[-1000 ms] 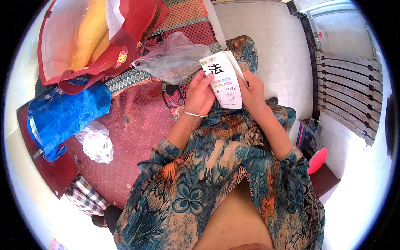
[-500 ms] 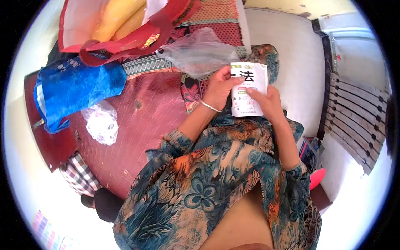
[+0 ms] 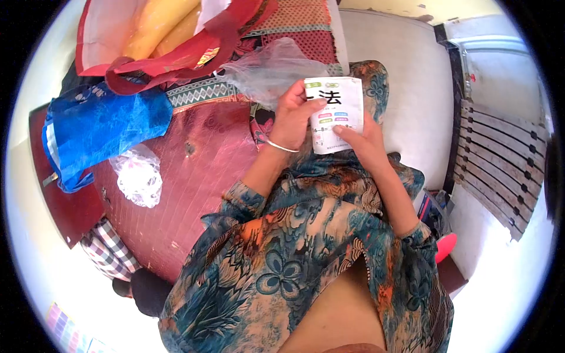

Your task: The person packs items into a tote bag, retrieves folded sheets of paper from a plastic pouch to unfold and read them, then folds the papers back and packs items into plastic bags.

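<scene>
A small white math booklet (image 3: 334,105), printed with black Chinese characters, coloured labels and sums, is held up between both hands above my lap. My left hand (image 3: 294,115) grips its left edge, thumb across the cover near the large characters. On the lower right, my right hand (image 3: 366,141) holds it with the thumb on the printed sums; the other fingers are hidden behind it. A white bangle (image 3: 282,146) circles my left wrist. Just beyond the booklet lies a clear plastic bag (image 3: 265,67).
On the red wooden surface (image 3: 194,194) lie a blue bag (image 3: 106,126) and a clear bag with white contents (image 3: 139,179). A red-handled bag (image 3: 194,65) holding yellow items stands at the back, by a patterned cloth (image 3: 294,17). Wooden slats (image 3: 500,165) are at right.
Both hands and the booklet have shifted slightly left and up in view. More of the coloured labels shows, as the right thumb sits lower on the cover. The grip stays on both sides.
</scene>
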Tool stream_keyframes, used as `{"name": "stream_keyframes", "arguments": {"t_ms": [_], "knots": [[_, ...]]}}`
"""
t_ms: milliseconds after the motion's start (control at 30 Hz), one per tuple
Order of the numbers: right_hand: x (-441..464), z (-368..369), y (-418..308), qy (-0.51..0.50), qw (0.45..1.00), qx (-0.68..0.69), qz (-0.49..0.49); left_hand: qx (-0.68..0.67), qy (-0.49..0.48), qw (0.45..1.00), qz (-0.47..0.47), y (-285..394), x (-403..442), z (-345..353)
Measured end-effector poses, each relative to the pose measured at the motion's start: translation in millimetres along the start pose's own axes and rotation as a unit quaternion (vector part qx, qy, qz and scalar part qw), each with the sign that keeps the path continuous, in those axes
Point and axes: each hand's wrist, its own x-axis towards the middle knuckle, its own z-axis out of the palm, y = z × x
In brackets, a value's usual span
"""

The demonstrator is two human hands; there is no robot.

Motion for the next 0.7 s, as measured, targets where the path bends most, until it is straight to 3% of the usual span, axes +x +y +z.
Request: {"name": "stream_keyframes", "arguments": {"t_ms": [133, 267, 333, 433, 700], "knots": [[-3.6, -4.3, -2.8, -0.065, 0.994, -0.07, 0.049, 0.021, -0.048, 0.997, -0.05, 8.3, -0.3, -7.6], [-5.1, 3.2, -8.8, -0.091, 0.993, -0.047, 0.059, 0.03, -0.014, 0.997, -0.076, 9.6, 2.9, -11.5], [-3.0, 6.3, -5.7, -0.073, 0.996, -0.015, 0.056, -0.015, 0.045, 0.998, -0.047, 13.0, 3.4, -3.6], [-4.1, 5.2, -19.3, -0.071, 0.987, -0.061, 0.128, -0.044, 0.098, 0.994, 0.002, 14.5, 6.8, 0.6], [-1.0, -12.7, -6.6, -0.045, 0.992, -0.085, 0.082, -0.043, 0.098, 0.991, 0.08, 20.3, 23.8, -10.4]]}}
